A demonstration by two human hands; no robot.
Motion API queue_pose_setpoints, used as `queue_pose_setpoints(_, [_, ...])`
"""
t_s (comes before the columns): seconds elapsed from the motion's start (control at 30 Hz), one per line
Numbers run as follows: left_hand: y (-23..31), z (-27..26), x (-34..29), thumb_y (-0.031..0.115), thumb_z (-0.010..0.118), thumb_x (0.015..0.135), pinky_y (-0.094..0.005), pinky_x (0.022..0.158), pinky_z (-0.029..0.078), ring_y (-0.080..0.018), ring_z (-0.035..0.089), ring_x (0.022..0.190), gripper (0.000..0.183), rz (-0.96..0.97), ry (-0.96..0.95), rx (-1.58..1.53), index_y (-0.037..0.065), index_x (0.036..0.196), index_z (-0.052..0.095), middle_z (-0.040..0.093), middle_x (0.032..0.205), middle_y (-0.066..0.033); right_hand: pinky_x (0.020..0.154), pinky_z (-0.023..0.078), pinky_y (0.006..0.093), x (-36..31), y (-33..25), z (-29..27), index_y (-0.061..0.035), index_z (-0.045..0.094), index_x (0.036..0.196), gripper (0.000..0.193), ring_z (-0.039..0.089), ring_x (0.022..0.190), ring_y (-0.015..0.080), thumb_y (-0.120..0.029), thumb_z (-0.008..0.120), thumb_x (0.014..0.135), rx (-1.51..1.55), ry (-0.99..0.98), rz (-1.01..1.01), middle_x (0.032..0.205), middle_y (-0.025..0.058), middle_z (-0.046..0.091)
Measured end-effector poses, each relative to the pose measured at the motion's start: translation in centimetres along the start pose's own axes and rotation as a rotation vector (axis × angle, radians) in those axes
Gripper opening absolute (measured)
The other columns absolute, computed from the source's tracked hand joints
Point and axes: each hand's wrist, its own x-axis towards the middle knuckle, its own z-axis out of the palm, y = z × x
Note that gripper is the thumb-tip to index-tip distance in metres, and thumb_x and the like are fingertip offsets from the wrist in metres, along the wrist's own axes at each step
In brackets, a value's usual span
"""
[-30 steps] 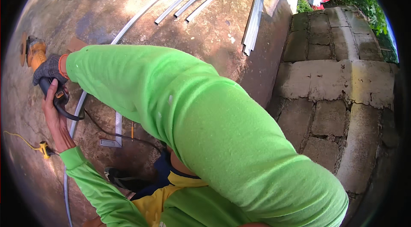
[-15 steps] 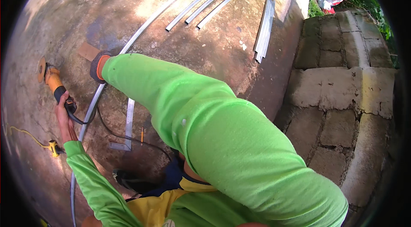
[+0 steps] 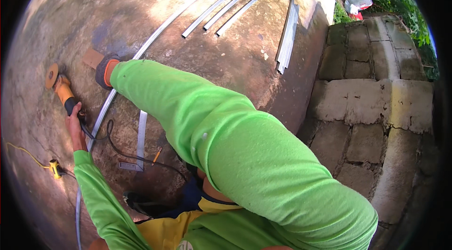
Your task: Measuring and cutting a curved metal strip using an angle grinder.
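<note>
My left hand point(image 3: 75, 125) is closed round the rear of an orange and black angle grinder point(image 3: 65, 94), whose brown disc point(image 3: 52, 76) faces away from me at the far left. My right hand point(image 3: 106, 72), in a dark grey glove with an orange cuff, reaches across to the left at a long silver metal channel point(image 3: 104, 108). Its fingers are hidden, so their grip does not show. Just beyond the glove lies a flat brown piece point(image 3: 92, 58). The grinder's black cord point(image 3: 132, 151) loops over the channel and back toward my body.
A metal try square point(image 3: 141, 141) and a pencil point(image 3: 157, 155) lie near my foot. At left is a yellow cord end point(image 3: 55, 169). Several channels point(image 3: 226, 2) and a stack of metal strips point(image 3: 287, 38) lie farther off. A block wall point(image 3: 358, 101) runs along the right.
The grinder has shifted slightly right, with its disc turned more into view. Its cord now bends in a tighter loop, and the pencil lies more tilted. My right arm has barely moved.
</note>
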Motion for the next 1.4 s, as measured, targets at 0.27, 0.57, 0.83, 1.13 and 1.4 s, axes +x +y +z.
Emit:
queue_pose_setpoints(0.27, [-3.3, -9.6, -0.7, 0.026, 0.082, 0.076, -0.0280, 0.057, 0.044, -0.0122, 0.055, 0.062, 0.038, -0.052, 0.228, 0.197, 0.000, 0.096, 0.063, 0.060, 0.078, -0.0020, 0.086, 0.051, 0.0524, -6.7, -12.4, -11.7, -0.0153, 0.075, 0.109, 0.030, 0.066, 0.108, 0.0299, -0.026, 0.063, 0.084, 0.119, 0.091, -0.165, 0.113, 0.0092, 0.071])
queue_pose_setpoints(0.57, [-4.9, -12.2, -1.9, 0.027, 0.080, 0.080, -0.0285, 0.067, 0.043, -0.0103, 0.054, 0.073, 0.030, -0.103, 0.202, 0.207, 0.002, 0.090, 0.068, 0.062, 0.084, 0.0006, 0.088, 0.052, 0.0480, -3.3, -17.6, -9.3, -0.0148, 0.074, 0.110, 0.029, 0.067, 0.106, 0.0277, -0.028, 0.061, 0.087, 0.054, 0.160, -0.219, 0.114, 0.0101, 0.071])
queue_pose_setpoints(0.83, [-5.4, -7.6, 1.7, 0.030, 0.078, 0.083, -0.0286, 0.067, 0.049, -0.0131, 0.062, 0.074, 0.040, -0.111, 0.064, 0.049, -0.003, 0.103, 0.066, 0.068, 0.091, -0.0067, 0.088, 0.052, 0.0472, 9.8, -15.2, -3.8, -0.0149, 0.074, 0.110, 0.029, 0.067, 0.106, 0.0271, -0.028, 0.061, 0.088, 0.043, 0.024, -0.032, 0.114, 0.0098, 0.071])
queue_pose_setpoints(1.13, [-7.2, -12.2, 0.3, 0.040, 0.077, 0.083, -0.0297, 0.061, 0.047, -0.0117, 0.059, 0.067, 0.045, -0.117, 0.246, 0.222, -0.004, 0.083, 0.069, 0.066, 0.079, -0.0052, 0.088, 0.052, 0.0464, 8.9, -21.1, -2.3, -0.0150, 0.074, 0.110, 0.029, 0.067, 0.106, 0.0265, -0.028, 0.060, 0.088, 0.121, 0.034, -0.149, 0.114, 0.0095, 0.071])
queue_pose_setpoints(1.4, [-5.6, -11.6, -0.9, 0.044, 0.079, 0.079, -0.0282, 0.066, 0.047, -0.0124, 0.060, 0.070, 0.053, -0.097, 0.243, 0.259, -0.006, 0.093, 0.069, 0.067, 0.082, -0.0048, 0.088, 0.052, 0.0456, 8.7, -19.2, -5.1, -0.0152, 0.074, 0.111, 0.029, 0.067, 0.106, 0.0260, -0.028, 0.059, 0.089, 0.111, 0.069, -0.182, 0.114, 0.0093, 0.071])
